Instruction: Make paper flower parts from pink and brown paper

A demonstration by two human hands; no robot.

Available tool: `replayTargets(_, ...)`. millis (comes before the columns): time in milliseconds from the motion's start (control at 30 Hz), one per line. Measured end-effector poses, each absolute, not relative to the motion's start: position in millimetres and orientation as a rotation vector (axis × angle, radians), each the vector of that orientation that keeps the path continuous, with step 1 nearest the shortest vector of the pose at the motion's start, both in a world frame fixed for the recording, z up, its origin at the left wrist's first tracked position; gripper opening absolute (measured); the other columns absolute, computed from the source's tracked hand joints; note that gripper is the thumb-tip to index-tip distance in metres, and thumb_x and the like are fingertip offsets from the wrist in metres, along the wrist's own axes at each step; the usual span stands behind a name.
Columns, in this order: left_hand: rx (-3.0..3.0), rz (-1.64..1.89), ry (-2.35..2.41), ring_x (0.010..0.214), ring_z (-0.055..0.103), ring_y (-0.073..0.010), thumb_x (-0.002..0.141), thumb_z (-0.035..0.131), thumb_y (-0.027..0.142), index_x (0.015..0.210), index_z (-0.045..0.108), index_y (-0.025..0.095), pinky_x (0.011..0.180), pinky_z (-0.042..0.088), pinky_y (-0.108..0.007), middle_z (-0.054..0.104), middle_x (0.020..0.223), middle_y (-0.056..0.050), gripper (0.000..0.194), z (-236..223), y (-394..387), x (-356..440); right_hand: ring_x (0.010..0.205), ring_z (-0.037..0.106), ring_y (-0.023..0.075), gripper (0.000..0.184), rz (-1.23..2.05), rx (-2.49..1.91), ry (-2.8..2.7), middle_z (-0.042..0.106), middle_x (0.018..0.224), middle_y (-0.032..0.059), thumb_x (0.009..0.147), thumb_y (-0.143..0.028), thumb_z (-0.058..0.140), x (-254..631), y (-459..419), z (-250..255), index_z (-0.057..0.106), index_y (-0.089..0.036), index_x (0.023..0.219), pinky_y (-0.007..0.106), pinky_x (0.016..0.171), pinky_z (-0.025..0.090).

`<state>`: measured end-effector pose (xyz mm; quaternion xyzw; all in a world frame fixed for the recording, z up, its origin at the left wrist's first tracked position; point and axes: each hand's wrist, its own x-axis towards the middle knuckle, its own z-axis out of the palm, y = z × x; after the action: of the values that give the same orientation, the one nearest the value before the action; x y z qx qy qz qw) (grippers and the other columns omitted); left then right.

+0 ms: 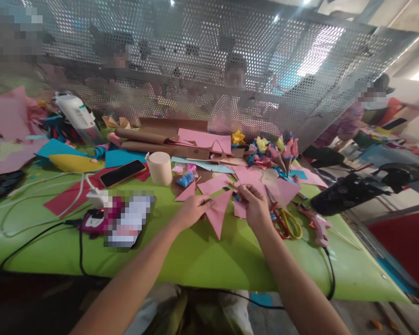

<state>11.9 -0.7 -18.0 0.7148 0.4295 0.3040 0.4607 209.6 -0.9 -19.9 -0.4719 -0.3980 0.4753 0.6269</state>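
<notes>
I have one view only, from the camera on the person's head, looking forward and down across the green counter (pixel 202 260). It sits close: both forearms run in from the bottom edge, from 7 and 5 o'clock, meeting near centre. The counter's near edge crosses low in frame, its far side lies toward 12 o'clock against a perforated metal screen (pixel 209 60). The horizon tilts, dropping toward 3 o'clock.

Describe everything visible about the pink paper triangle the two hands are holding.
The pink paper triangle is flat, matte craft paper cut to a long point aimed toward the camera. It sits just above the green table. The left hand pinches its left corner, and the right hand holds its right edge. Similar pink offcuts lie behind it.
</notes>
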Motion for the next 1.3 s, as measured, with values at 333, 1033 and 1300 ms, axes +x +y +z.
replayTargets(333, 1.739, 0.787, 1.081, 0.051, 0.048, -0.0130, 0.092, 0.046, 0.048, 0.077, 0.064, 0.018, 0.054, 0.034, -0.025, 0.051, 0.052, 0.003, 0.038, -17, 2, 9, 0.057, 0.048, 0.0145, 0.031, 1.169, -1.109, -1.005, 0.062, 0.059, -0.0008, 0.058, -0.048, 0.083, 198, -6, -18, 0.067, -0.021, 0.063, 0.028, 0.057, 0.040)
replayTargets(1033, 1.435, 0.999, 1.068, 0.073, 0.061, -0.0182, 0.079, 0.063, 0.048, 0.082, 0.068, 0.015, 0.071, 0.049, -0.030, 0.065, 0.073, -0.001, 0.033, -25, 7, 14, 0.066, 0.059, 0.0180, 0.032, 1.336, -1.094, -1.112, 0.071, 0.072, 0.0017, 0.056, -0.044, 0.085, 188, -12, -20, 0.072, -0.020, 0.073, 0.030, 0.065, 0.044)
replayTargets(1300, 1.489, 0.964, 1.106, 0.067, 0.060, -0.0175, 0.087, 0.054, 0.043, 0.071, 0.064, 0.018, 0.065, 0.046, -0.027, 0.063, 0.064, 0.001, 0.032, -11, 1, 10, 0.058, 0.052, 0.0140, 0.024, 1.279, -1.096, -1.093, 0.066, 0.064, -0.0006, 0.061, -0.040, 0.081, 192, -11, -21, 0.071, -0.019, 0.068, 0.027, 0.059, 0.040)
